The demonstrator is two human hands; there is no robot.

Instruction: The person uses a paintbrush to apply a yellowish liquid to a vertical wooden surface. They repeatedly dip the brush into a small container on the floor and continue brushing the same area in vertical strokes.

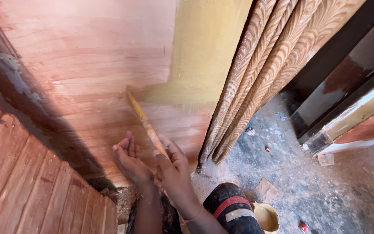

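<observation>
A paintbrush with a long paint-stained wooden handle is in my right hand, and its tip touches the wooden panel where yellow-ochre paint meets the bare reddish wood. My left hand is just left of it, fingers loosely curled, resting near the lower part of the panel and holding nothing.
A carved wooden frame with a leaf pattern runs diagonally right of the panel. A slatted wooden board lies at lower left. A paint tin with yellow paint sits on the dusty concrete floor by my knee.
</observation>
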